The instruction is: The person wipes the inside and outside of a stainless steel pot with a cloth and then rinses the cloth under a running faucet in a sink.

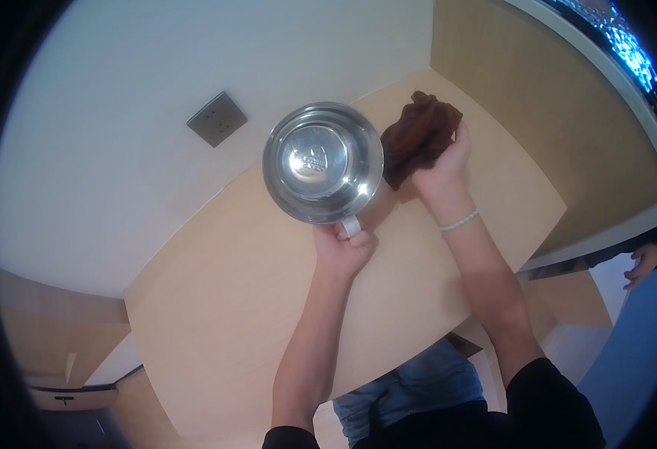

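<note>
My left hand [346, 250] grips the short handle of a shiny stainless steel mug [320, 163] and holds it up above the wooden tabletop. The mug's round face is turned towards me, and an embossed mark shows on its bottom. Just right of the mug, a crumpled dark brown cloth [422, 134] lies in my right hand [446, 163]. Part of the palm and most of the fingers are hidden behind the cloth. The cloth's left edge comes close to the mug's rim; whether they touch, I cannot tell.
A pale wooden tabletop [238, 303] spans the space below my hands. It meets a white wall [193, 50] with a grey power socket [217, 119]. A wooden partition [553, 123] rises on the right. Another person's hand [645, 264] shows at the far right.
</note>
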Tool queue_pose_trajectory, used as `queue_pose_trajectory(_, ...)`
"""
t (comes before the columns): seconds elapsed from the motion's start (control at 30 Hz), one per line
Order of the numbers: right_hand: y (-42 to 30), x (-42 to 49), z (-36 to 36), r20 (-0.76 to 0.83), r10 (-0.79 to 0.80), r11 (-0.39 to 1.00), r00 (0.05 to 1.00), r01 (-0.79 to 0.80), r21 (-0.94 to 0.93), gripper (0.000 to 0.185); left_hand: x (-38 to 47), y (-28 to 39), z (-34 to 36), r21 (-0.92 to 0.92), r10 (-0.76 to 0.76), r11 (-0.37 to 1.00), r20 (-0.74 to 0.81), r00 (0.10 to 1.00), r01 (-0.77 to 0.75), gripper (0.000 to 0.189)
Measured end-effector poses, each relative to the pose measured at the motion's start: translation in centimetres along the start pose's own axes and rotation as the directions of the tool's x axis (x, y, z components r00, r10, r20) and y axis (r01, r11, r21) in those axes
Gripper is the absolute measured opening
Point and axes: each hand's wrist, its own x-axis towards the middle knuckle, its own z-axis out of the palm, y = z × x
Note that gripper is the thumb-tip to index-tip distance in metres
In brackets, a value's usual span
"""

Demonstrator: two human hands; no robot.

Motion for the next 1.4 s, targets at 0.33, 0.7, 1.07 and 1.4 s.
queue_pose_trajectory(0.33,0.4,-0.3,0.2,-0.009,-0.009,0.998,1.000,0.009,-0.057,0.047,-0.2,-0.2,0.2,0.035,0.076,0.997,-0.093,0.993,-0.073,0.019)
queue_pose_trajectory(0.7,0.8,-0.8,1.4,-0.133,-0.021,0.997,0.991,0.010,-0.083,0.047,0.0,-0.3,0.6,0.033,0.128,0.992,-0.195,0.972,-0.124,0.020)
queue_pose_trajectory(1.07,0.7,-0.4,0.5,-0.024,0.031,0.997,0.999,-0.033,-0.066,0.046,0.0,-0.6,1.4,0.099,0.135,0.989,-0.247,0.960,-0.114,0.015)
queue_pose_trajectory(1.4,1.2,-0.7,1.4,-0.111,0.008,0.997,0.994,-0.016,-0.075,0.043,0.1,-0.4,1.2,0.095,0.123,0.990,-0.161,0.979,-0.109,0.022)
